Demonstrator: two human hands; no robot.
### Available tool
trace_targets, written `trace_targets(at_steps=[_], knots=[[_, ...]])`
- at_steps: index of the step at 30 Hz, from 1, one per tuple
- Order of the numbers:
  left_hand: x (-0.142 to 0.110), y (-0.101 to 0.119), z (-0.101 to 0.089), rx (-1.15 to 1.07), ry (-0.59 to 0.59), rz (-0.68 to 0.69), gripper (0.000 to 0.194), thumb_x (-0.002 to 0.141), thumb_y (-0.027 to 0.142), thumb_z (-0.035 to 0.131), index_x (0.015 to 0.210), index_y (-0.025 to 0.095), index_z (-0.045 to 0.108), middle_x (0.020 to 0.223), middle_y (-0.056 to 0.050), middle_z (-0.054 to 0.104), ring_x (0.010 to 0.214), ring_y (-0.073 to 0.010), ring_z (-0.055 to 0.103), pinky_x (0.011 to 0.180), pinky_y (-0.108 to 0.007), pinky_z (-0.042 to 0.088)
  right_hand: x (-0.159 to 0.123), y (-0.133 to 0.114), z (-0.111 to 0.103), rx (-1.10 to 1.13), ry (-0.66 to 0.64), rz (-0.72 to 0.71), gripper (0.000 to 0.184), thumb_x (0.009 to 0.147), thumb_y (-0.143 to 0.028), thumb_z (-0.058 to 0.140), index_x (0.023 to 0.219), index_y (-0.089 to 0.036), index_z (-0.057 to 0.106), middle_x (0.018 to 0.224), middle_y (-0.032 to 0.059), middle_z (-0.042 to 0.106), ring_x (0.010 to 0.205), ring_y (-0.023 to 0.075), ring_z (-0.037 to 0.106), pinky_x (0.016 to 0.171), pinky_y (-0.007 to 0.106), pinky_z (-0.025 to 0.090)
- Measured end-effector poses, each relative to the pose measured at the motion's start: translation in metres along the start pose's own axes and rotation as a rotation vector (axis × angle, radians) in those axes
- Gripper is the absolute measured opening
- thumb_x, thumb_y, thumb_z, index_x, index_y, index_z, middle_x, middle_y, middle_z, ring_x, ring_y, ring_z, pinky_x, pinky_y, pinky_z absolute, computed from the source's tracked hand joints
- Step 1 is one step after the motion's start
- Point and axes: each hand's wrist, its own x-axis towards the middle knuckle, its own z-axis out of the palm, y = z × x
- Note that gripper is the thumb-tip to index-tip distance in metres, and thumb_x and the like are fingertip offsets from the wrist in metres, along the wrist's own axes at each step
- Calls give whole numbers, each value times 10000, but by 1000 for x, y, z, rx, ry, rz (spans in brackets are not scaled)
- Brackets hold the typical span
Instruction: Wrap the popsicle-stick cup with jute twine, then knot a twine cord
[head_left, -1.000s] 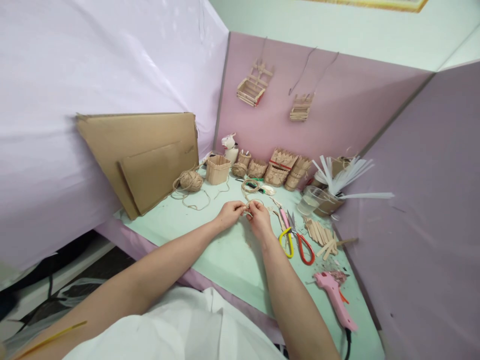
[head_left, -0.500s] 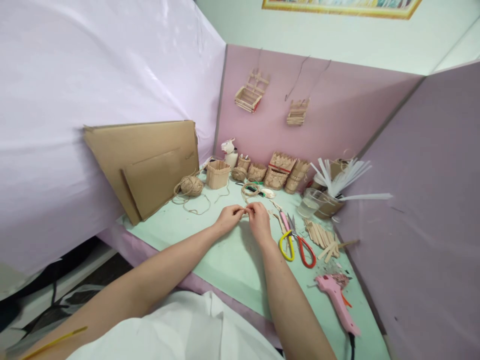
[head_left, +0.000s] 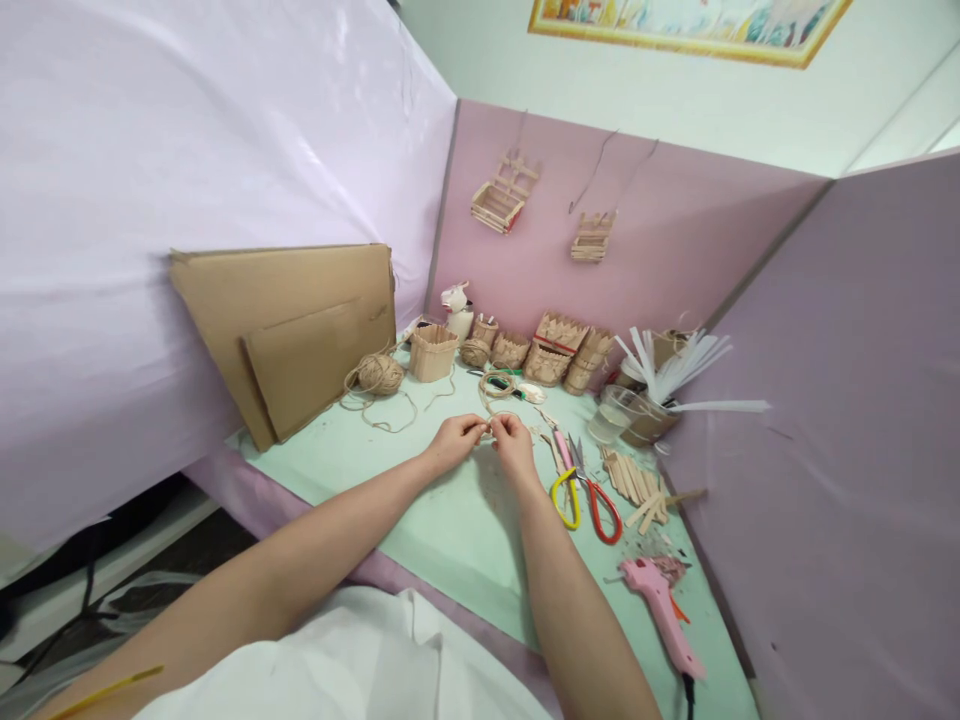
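twine (head_left: 484,392) is looping just beyond our grip and running into it: we are pinching it narrowly with our left hand (head_left: 455,440) and right hand (head_left: 516,448), whose fingertips are nearly meeting. 1 pair of scissors (head_left: 579,473) is lying right of the grip, and 1 ball of twine (head_left: 380,374) is resting farther left.

Arms (head_left: 337,525) forward, fingers (head_left: 474,427) close together

Cardboard (head_left: 319,365) stands left of the left grip (head_left: 454,441). White strips (head_left: 664,372) and a pink glue gun (head_left: 663,612) are right of the right grip (head_left: 514,448).
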Motion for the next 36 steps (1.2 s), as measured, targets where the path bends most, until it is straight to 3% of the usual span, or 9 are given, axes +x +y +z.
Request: trace_targets(at_steps=[10, 20, 36], knots=[[0, -2, 0, 37, 5, 3, 247, 788, 267, 446, 739, 128, 644, 624, -2, 581, 614, -120, 484, 625, -233, 388, 0, -5, -2, -119, -5, -46, 162, 750, -329, 480, 692, -186, 532, 710, 22, 588, 676, 157, 514, 675, 291, 406], [1, -5, 0, 76, 7, -9, 244, 781, 246, 443, 761, 134, 658, 664, -13, 619, 647, -132, 507, 638, -241, 394, 1, -1, -2, -141, -14, -62, 179, 749, -350, 498, 693, -188, 549, 689, 22, 600, 663, 166, 526, 650, 293, 410], [0, -5, 1, 16, 0, -5, 236, 791, 239, 426, 812, 140, 639, 608, 12, 554, 593, -120, 477, 616, -238, 375, 0, -6, -3, -195, 6, -92, 175, 754, -345, 496, 681, -192, 538, 700, 17, 573, 703, 174, 510, 670, 299, 385]])
